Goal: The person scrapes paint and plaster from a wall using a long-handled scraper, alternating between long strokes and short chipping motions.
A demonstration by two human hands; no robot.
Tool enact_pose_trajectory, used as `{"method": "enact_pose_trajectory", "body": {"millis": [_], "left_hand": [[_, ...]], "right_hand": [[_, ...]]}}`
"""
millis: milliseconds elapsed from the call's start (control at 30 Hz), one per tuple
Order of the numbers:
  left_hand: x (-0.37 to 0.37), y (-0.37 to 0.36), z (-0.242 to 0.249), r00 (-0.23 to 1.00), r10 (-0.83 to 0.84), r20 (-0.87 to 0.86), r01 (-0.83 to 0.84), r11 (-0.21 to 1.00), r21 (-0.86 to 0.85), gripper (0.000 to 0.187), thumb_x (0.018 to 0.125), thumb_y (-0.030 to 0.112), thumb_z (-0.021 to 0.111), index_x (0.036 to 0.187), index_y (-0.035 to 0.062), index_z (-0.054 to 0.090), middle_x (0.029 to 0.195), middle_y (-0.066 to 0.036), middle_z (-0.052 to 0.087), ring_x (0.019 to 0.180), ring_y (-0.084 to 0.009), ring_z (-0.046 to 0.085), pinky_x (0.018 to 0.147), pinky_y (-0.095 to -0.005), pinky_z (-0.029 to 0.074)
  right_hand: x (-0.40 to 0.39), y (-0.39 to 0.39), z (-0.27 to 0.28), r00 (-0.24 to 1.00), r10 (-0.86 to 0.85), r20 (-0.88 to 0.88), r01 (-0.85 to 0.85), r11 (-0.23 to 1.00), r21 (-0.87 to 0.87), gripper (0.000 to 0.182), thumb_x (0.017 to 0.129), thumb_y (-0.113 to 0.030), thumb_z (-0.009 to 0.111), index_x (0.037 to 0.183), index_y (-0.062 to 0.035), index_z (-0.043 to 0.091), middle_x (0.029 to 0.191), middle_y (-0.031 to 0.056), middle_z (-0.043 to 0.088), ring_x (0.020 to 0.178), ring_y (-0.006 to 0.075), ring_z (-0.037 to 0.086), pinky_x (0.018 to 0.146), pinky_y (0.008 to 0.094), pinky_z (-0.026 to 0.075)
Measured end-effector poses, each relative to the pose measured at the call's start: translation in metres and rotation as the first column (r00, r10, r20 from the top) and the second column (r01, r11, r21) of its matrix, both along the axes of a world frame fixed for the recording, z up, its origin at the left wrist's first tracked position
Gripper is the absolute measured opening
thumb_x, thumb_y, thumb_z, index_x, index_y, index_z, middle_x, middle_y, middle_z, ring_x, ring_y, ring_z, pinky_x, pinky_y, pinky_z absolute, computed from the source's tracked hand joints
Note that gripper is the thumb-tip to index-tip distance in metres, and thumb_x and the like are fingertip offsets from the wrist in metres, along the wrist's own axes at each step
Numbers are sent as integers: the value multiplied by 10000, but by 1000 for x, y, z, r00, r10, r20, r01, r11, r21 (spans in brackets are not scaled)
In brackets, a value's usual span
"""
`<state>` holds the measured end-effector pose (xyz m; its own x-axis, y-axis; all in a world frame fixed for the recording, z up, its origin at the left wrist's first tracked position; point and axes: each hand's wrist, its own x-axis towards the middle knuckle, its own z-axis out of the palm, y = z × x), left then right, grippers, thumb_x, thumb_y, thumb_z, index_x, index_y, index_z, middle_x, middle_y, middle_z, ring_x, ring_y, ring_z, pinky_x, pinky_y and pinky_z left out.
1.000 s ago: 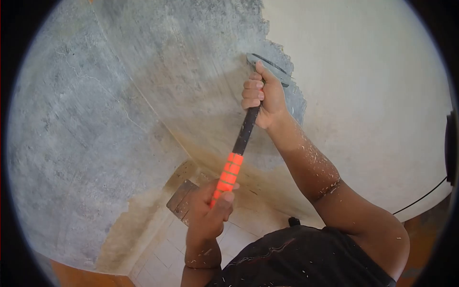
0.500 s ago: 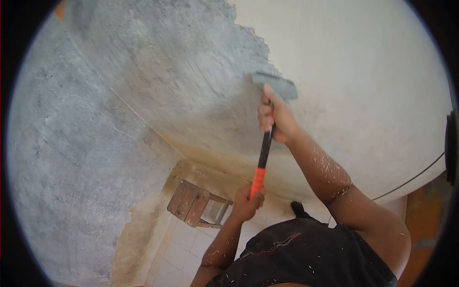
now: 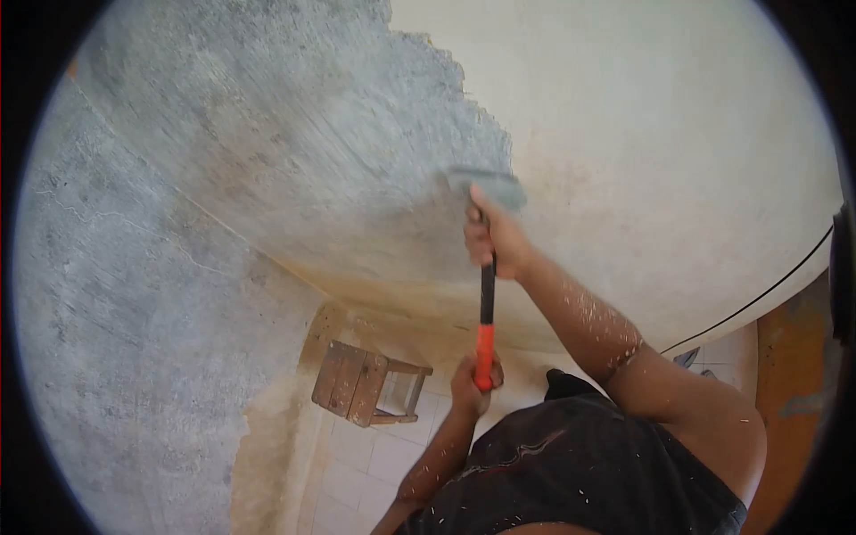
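Note:
A long-handled scraper [image 3: 487, 299] with a black shaft, an orange-red grip and a wide, motion-blurred grey head lies against the wall. My right hand [image 3: 497, 234] is closed round the shaft just below the head. Lower down, my left hand [image 3: 477, 382] wraps the orange-red grip. The head sits near the ragged edge where bare grey wall [image 3: 357, 116] meets the pale coating [image 3: 642, 134]. White flecks cover both my arms.
A small wooden stool [image 3: 364, 383] stands on the tiled floor [image 3: 357, 459], left of my left hand. A black cable [image 3: 758, 299] runs along the right side. An orange-brown surface [image 3: 794, 374] is at the lower right.
The scraper head and my right hand have moved down and left in view. My left hand has shifted slightly right and down, and the handle is closer to vertical. The camera view has shifted slightly.

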<state>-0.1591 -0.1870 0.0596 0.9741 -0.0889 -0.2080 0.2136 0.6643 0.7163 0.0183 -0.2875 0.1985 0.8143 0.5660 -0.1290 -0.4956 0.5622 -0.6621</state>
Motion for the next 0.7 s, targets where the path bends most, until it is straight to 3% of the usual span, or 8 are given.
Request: {"method": "enact_pose_trajectory", "body": {"millis": [67, 133, 200, 267, 400, 533, 600, 700], "left_hand": [[19, 0, 27, 999, 48, -17, -48, 999, 14, 426, 856, 452, 417, 824, 36, 503, 530, -18, 416, 451, -135, 394, 451, -259, 296], [32, 1, 45, 996, 73, 47, -79, 987, 137, 436, 874, 454, 394, 790, 41, 504, 483, -4, 382, 401, -124, 358, 419, -254, 271], [28, 3, 38, 995, 87, 57, -95, 981, 167, 434, 879, 452, 389, 788, 43, 504, 480, -4, 379, 392, -120, 351, 409, -250, 261], [17, 5, 21, 992, 111, 67, -122, 973, 197, 433, 883, 450, 384, 786, 45, 504, 476, -5, 377, 383, -117, 344, 399, -246, 251], [-8, 3, -7, 972, 156, -174, -138, 984, 110, 465, 876, 444, 412, 786, 3, 527, 468, -23, 410, 360, -114, 363, 377, -241, 269], [25, -2, 40, 964, 266, 28, -267, 954, 139, 463, 866, 441, 424, 773, -1, 522, 461, -19, 400, 350, -95, 338, 364, -227, 246], [33, -2, 67, 968, 240, 75, -250, 953, 174, 461, 865, 465, 423, 778, 21, 516, 473, -15, 399, 347, -96, 328, 361, -226, 240], [27, -12, 69, 964, 240, 114, -259, 946, 197, 462, 863, 466, 425, 772, 23, 516, 468, -12, 394, 342, -91, 317, 357, -224, 228]], "right_hand": [[6, 2, 35, 995, -50, 90, 49, 999, 16, 391, 833, -530, 502, 691, -191, 370, 522, -78, 301, 361, 41, 237, 332, 207, 224], [7, 3, 49, 994, -45, 97, 42, 999, 25, 387, 835, -523, 505, 690, -192, 366, 522, -76, 301, 363, 44, 241, 333, 208, 224], [13, 2, 49, 990, -41, 131, 36, 998, 45, 383, 836, -516, 507, 690, -193, 363, 523, -73, 301, 365, 46, 245, 334, 209, 225], [10, 2, 17, 1000, -8, -9, 8, 1000, 7, 376, 834, -458, 550, 711, -145, 382, 528, -32, 348, 363, 72, 296, 350, 233, 269], [6, 1, -16, 985, 109, -133, -108, 994, 15, 374, 835, -433, 560, 682, -144, 378, 528, -31, 359, 376, 80, 313, 368, 242, 284], [14, 0, 54, 996, 7, 92, -9, 1000, 19, 356, 848, -429, 544, 676, -161, 386, 518, -62, 323, 374, 51, 267, 348, 204, 245], [17, -8, 86, 989, 61, 135, -73, 994, 85, 352, 850, -424, 543, 678, -157, 392, 519, -58, 328, 374, 52, 273, 348, 205, 250], [20, -10, 78, 980, 101, 169, -121, 986, 114, 347, 856, -411, 537, 675, -152, 394, 521, -53, 335, 374, 53, 277, 349, 206, 256]]}}
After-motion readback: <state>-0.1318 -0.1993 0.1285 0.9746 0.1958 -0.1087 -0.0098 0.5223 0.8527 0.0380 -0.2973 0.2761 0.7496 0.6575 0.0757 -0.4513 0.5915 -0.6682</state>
